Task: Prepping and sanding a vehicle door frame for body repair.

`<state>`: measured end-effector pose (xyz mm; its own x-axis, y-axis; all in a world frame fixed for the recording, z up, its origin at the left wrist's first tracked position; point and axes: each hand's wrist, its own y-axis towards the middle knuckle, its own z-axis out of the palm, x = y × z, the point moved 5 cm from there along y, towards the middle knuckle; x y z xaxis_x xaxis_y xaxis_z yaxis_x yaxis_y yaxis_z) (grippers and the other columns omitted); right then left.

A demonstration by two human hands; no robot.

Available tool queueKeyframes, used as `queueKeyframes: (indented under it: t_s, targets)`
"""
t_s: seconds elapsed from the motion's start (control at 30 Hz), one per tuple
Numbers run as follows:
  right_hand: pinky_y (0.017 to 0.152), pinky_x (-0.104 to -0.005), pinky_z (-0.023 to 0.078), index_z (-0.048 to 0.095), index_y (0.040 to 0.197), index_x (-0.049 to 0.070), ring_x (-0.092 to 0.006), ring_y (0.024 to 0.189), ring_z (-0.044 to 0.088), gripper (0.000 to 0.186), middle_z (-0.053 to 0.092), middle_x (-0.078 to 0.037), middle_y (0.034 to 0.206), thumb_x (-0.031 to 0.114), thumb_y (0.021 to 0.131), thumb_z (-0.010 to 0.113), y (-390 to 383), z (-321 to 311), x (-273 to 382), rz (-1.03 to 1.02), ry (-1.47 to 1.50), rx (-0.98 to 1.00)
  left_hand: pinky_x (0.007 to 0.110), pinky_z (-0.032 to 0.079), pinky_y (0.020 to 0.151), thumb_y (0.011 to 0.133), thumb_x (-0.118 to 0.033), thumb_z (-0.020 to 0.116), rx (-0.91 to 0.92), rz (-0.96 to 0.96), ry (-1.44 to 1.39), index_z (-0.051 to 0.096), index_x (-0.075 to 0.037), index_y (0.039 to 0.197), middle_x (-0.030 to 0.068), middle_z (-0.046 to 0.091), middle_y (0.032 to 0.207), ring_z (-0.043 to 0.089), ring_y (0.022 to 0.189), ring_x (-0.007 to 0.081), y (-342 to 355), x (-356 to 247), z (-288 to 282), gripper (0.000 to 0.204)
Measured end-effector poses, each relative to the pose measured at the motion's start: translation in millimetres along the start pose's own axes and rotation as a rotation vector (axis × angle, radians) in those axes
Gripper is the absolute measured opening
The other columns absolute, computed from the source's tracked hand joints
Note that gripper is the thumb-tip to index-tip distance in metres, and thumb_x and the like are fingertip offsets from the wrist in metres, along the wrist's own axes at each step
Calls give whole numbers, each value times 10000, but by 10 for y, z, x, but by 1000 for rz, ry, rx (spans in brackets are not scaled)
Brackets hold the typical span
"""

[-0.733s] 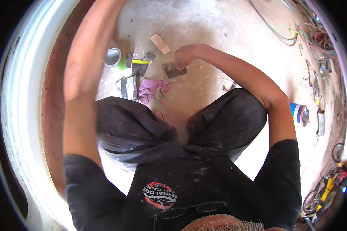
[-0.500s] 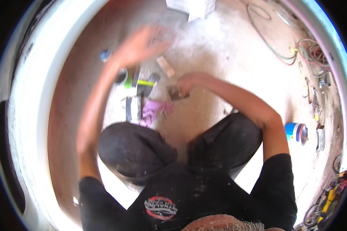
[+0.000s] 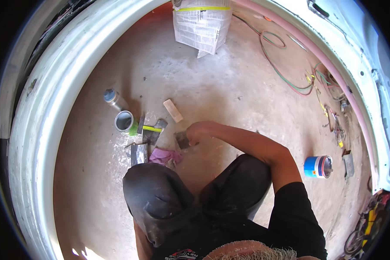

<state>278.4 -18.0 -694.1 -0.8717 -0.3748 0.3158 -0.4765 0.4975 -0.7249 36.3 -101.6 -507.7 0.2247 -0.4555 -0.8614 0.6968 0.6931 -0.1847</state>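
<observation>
My right hand (image 3: 200, 131) is low over the floor ahead of my right knee. Its fingers are closed on the edge of a dark grey, flat, squarish piece (image 3: 182, 140); I cannot make out its material. Of my left arm only part of the forearm (image 3: 142, 241) shows beside my left knee; the hand itself is out of sight. Left of the dark piece lies a crumpled purple cloth (image 3: 164, 156). Close by are a flat grey-and-black plate (image 3: 139, 154) and a bright yellow-green strip (image 3: 152, 128) across dark flat pieces. Beyond them lies a tan block (image 3: 173, 111).
An open grey-rimmed cup (image 3: 124, 121) and a blue-capped bottle (image 3: 114, 99) stand at left. A blue-and-white can (image 3: 318, 167) is at right, near a hose (image 3: 284, 78). Ahead is a paper-covered object (image 3: 202, 28). Pale curved panels (image 3: 43, 108) border the floor.
My left hand, raised and blurred over the floor at the left, has dropped out of view. My right hand stays at the dark piece. The view has shifted, showing more floor ahead.
</observation>
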Motion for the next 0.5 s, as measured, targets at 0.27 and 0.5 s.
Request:
queueKeyframes:
  t_s: [0.27, 0.5]
  targets:
    - [771, -514, 535, 764, 1008, 29, -391, 851, 703, 421, 736, -202, 931, 410, 878, 641, 47, -111, -32, 64, 110, -95, 463, 480, 1059, 837, -778, 590, -26, -1, -194, 549, 121, 1371, 268, 638, 1306, 627, 1206, 371, -310, 77, -117, 1046]
    - [782, -495, 545, 769, 1043, 36, -363, 884, 711, 435, 743, -196, 977, 424, 863, 690, -254, -270, 120, -6, 34, -111, 481, 473, 1073, 812, -792, 606, -50, 4, -364, 541, 134, 1370, 280, 629, 1315, 625, 1208, 388, -278, -92, -296, 1082]
